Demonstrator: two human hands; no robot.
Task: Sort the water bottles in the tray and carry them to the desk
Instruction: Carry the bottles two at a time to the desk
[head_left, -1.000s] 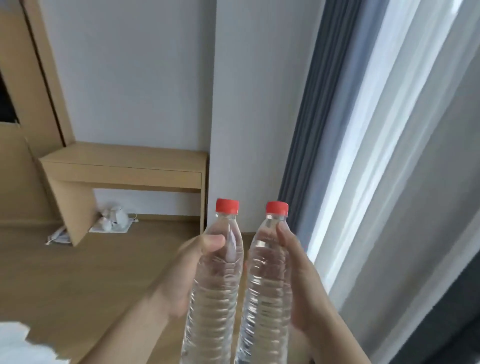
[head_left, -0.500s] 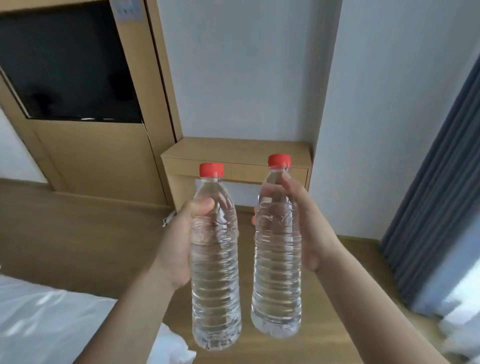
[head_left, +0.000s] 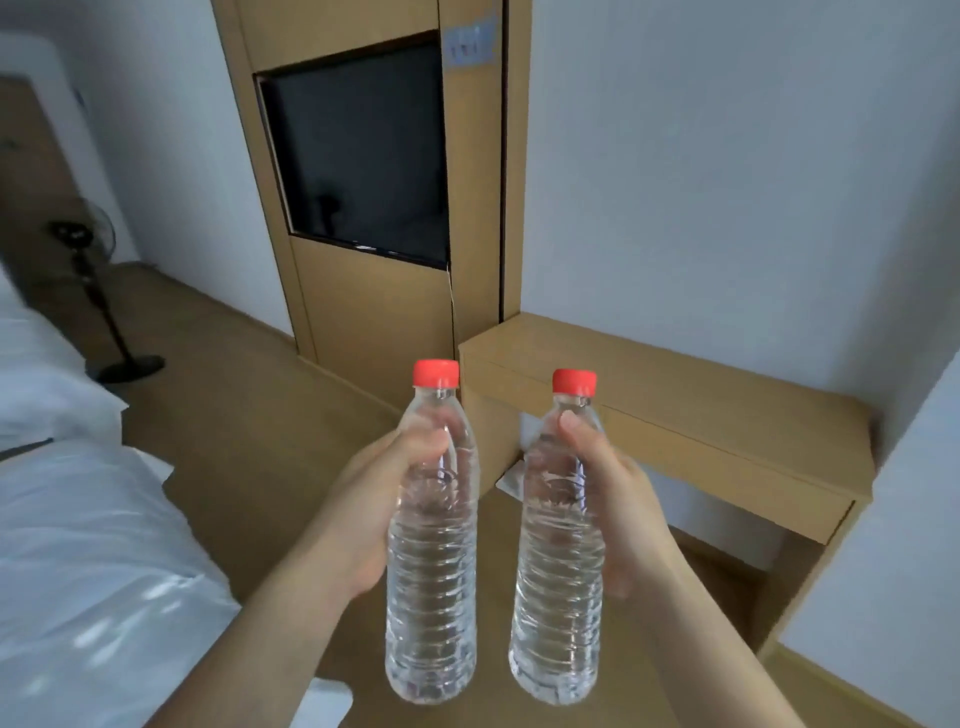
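- Two clear, ribbed plastic water bottles, both upright: left bottle (head_left: 431, 597), right bottle (head_left: 558, 597).
- Two round red plastic screw caps, one per bottle: left cap (head_left: 436, 373), right cap (head_left: 573, 381).
- Two bare grips, one wrapped round each bottle: left grip (head_left: 358, 514), right grip (head_left: 618, 499).
- One light-brown wooden tabletop (head_left: 675, 395).
- One flat black rectangular screen (head_left: 363, 150).
- One tall light-brown wooden wall panel (head_left: 374, 312) framing that screen.
- One small pale-blue label (head_left: 470, 47) on the panel.
- One black pedestal fan (head_left: 83, 236).
- One bed (head_left: 78, 545) with white bedding.
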